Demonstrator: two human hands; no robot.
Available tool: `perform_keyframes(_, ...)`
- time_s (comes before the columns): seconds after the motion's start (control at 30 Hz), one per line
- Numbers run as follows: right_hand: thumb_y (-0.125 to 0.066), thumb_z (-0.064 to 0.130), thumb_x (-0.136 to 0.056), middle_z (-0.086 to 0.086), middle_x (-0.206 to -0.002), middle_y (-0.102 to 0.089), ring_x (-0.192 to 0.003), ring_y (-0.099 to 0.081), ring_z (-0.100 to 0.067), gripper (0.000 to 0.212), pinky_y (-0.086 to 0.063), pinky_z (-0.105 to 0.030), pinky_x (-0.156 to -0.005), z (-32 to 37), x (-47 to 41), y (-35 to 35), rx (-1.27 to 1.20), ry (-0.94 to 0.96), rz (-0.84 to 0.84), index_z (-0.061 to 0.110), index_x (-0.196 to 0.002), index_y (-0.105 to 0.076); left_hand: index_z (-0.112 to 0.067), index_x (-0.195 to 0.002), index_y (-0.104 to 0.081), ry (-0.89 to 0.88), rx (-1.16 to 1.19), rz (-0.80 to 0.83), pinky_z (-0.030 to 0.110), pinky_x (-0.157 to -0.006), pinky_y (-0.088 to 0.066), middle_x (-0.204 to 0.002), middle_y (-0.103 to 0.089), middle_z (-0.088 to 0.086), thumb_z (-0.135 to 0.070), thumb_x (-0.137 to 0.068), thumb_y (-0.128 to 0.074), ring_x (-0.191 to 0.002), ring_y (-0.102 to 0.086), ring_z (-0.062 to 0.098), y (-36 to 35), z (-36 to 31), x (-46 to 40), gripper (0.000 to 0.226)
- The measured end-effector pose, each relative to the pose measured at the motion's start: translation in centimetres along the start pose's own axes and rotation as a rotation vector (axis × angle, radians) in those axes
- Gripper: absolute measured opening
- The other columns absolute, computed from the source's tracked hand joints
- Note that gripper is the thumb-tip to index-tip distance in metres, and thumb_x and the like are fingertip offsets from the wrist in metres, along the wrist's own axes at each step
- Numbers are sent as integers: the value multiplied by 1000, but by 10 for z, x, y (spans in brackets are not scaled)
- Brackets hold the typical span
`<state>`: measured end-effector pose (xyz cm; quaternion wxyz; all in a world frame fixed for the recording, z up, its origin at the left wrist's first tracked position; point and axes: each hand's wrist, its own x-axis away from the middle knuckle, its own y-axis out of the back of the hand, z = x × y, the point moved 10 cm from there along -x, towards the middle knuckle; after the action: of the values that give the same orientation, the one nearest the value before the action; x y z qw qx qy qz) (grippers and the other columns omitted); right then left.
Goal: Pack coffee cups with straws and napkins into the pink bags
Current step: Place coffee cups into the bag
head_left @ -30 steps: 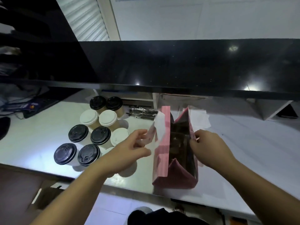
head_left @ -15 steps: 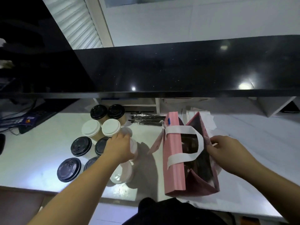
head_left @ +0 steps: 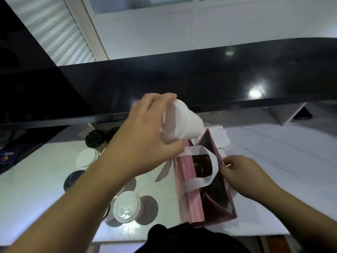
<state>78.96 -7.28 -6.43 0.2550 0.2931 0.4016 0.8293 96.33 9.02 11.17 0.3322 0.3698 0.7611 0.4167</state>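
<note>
My left hand (head_left: 145, 136) grips a white-lidded coffee cup (head_left: 182, 123), lifted and tilted above the far end of the pink bag (head_left: 189, 194). The bag stands open on the white counter, its white ribbon handle (head_left: 206, 167) looped across the opening. My right hand (head_left: 240, 172) pinches the bag's right wall near the top and holds it open. Several more cups stand to the left: one with a white lid (head_left: 126, 207) close to the counter's front edge, another white-lidded one (head_left: 86, 158), and black-lidded ones (head_left: 94, 138) partly hidden behind my left forearm.
A black raised counter ledge (head_left: 200, 79) runs across above the work surface. White napkins (head_left: 221, 136) lie behind the bag. A dark device with cables sits at the far left (head_left: 11, 152). The white counter (head_left: 273, 161) stretches away right of the bag.
My left hand has closed on a white-lidded cup in the cluster, lifted it and carried it right, over the bag. My right hand stays on the bag's wall.
</note>
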Motion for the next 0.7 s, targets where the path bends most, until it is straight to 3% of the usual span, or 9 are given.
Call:
perform_keyframes(0.13,-44,61,-100,6,-62,-69,-58,-62,-7,51,-45,-29,-51,-4,2,3,-4,-10,-7,26,-74,-70,-41,-152,-28,-189,-109,227,27,-95,-35,-144,-33,-16,-56,-73,-72,-127,-35,11,-57,-55,-9,92)
perform_keyframes(0.33,-53,35,-98,-7,-52,-54,-49,-47,-19,47,-35,-34,-50,-21,3,10,-39,-39,-7,8,-60,-54,-28,-153,-37,-242,-316,471,39,-102,-45,-142,-46,-1,-59,-75,-75,-128,-44,23,-139,-44,-15,92)
perform_keyframes(0.47,-54,33,-99,-2,-47,-46,-47,-42,-18,49,-32,-33,-48,-18,4,10,-47,-26,-13,14,-55,-42,-26,-145,-49,-284,-355,582,45,-95,-56,-135,-57,-1,-59,-78,-74,-120,-58,23,-181,-44,-13,78)
perform_keyframes(0.7,-52,33,-98,-7,-55,-56,-50,-48,-20,43,-37,-33,-50,-23,2,11,-45,-30,-14,4,-67,-58,-11,-144,-49,-203,-492,605,47,-94,-56,-135,-57,12,-24,-96,-65,-117,-61,32,-226,-29,-25,52)
